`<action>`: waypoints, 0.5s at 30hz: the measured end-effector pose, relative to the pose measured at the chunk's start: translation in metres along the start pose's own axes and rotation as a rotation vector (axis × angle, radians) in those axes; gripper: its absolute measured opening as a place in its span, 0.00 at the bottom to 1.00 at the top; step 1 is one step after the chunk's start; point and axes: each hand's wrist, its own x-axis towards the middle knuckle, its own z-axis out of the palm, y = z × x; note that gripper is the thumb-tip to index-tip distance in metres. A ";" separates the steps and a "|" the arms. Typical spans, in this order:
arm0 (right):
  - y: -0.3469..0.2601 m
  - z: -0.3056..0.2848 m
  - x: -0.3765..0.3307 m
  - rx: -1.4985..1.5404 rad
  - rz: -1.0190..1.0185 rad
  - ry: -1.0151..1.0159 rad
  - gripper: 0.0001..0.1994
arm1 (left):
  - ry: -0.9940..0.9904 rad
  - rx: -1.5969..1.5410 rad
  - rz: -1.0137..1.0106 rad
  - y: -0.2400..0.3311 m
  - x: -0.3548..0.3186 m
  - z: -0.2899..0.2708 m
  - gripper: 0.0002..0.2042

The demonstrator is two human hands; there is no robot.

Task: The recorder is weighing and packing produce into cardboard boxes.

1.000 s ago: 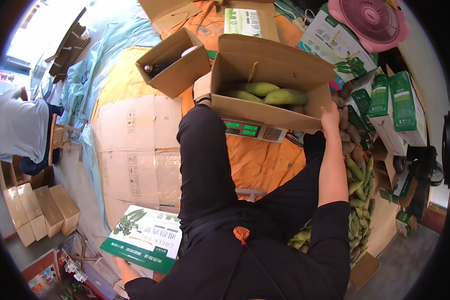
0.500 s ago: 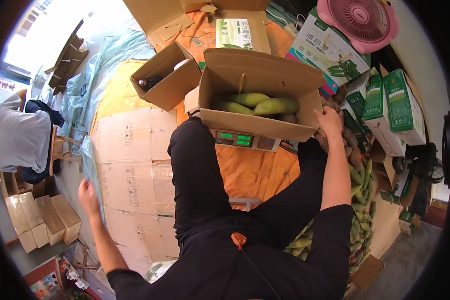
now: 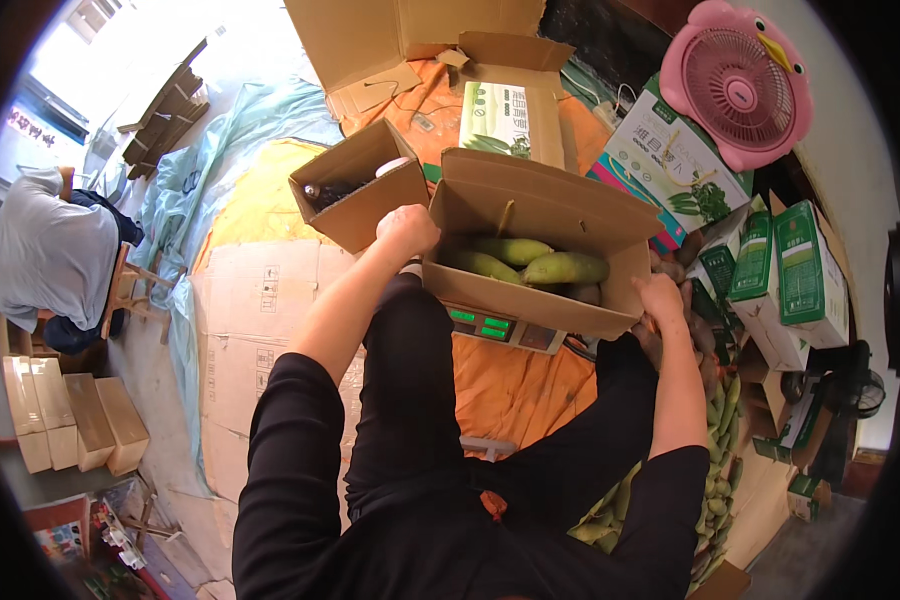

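Observation:
An open cardboard box (image 3: 530,297) rests on a digital scale (image 3: 493,326) with green lit displays, between my knees. Several long green radishes (image 3: 567,268) lie inside it. At the box's left end my left hand (image 3: 408,232) is closed with its fingers curled over the side flap, which it mostly covers. My right hand (image 3: 660,299) grips the upper edge of the right end, thumb and fingers pinched on the cardboard.
A smaller open box (image 3: 370,200) with dark items stands left of the scale. Green radishes (image 3: 715,440) are piled along my right side, near green-and-white cartons (image 3: 812,265). A pink fan (image 3: 740,85) is at the back right. Flattened cardboard (image 3: 260,310) covers floor at left.
My left hand has swung from far out on the left to the box's left end and closed there. My right hand keeps its hold. The view has shifted, so the box appears lower.

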 end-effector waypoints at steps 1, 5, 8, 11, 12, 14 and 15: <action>-0.003 0.002 0.002 -0.022 -0.038 0.042 0.19 | 0.016 0.054 0.048 -0.017 0.014 0.012 0.17; -0.018 -0.012 -0.002 -0.136 -0.070 0.103 0.18 | 0.089 -0.040 0.026 -0.011 0.004 -0.002 0.15; -0.033 -0.028 0.003 -0.057 -0.146 0.070 0.18 | 0.089 -0.015 0.066 -0.022 0.003 -0.026 0.14; -0.059 -0.052 0.010 -0.065 -0.234 0.128 0.17 | 0.261 0.032 0.155 -0.052 0.006 -0.043 0.13; -0.070 -0.067 0.006 -0.093 -0.256 0.153 0.18 | 0.205 0.032 0.192 -0.047 -0.011 -0.066 0.14; -0.089 -0.091 0.000 0.008 -0.376 0.192 0.19 | 0.227 0.081 0.145 -0.052 -0.031 -0.096 0.15; -0.101 -0.099 -0.001 0.046 -0.475 0.239 0.18 | 0.243 0.576 0.470 -0.080 -0.025 -0.101 0.13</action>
